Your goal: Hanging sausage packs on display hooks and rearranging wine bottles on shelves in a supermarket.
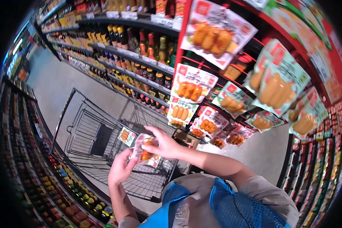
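Both hands hold one pale pink snack pouch (139, 144) printed with sausages, over the shopping cart (82, 159). My left hand (122, 165) grips its near left edge between thumb and fingers. My right hand (162, 144) has its thumb across the pouch's front, with the index finger stretched out. Behind and below, inside the wire cart, lies a pale green sausage pouch (127, 136). Part of another pouch (154, 161) shows just under the held one, mostly covered by it.
A red hanging rack (185, 31) holds several sausage pouches on hooks, close on the right. Beyond the cart, shelves carry sauce bottles (151, 47). More stocked shelves (71, 182) line the left side. A brown cardboard box (185, 138) sits below the rack.
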Demonstrator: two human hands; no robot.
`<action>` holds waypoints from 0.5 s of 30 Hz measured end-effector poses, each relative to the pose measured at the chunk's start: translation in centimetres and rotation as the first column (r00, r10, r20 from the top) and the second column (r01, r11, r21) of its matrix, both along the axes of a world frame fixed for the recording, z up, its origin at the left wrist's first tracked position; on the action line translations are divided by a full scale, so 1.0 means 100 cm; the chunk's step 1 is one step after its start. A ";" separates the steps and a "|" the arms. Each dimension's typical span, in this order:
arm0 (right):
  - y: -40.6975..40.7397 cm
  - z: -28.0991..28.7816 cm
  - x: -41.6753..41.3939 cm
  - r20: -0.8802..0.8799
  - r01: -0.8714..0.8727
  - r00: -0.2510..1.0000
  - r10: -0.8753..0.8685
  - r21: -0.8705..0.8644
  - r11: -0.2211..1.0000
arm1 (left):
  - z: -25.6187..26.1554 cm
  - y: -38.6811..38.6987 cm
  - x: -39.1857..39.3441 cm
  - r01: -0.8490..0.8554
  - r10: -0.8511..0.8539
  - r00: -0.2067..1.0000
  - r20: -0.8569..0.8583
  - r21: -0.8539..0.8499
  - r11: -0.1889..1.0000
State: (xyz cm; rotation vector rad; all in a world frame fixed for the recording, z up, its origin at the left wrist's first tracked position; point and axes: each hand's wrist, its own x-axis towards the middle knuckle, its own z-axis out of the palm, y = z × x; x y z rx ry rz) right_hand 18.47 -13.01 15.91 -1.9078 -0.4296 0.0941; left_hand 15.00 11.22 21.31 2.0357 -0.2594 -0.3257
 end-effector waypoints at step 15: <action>-0.100 0.207 0.034 0.221 0.520 0.653 -0.724 0.564 0.642 | 0.155 -0.195 0.105 0.008 0.185 0.975 0.126 -0.845 0.535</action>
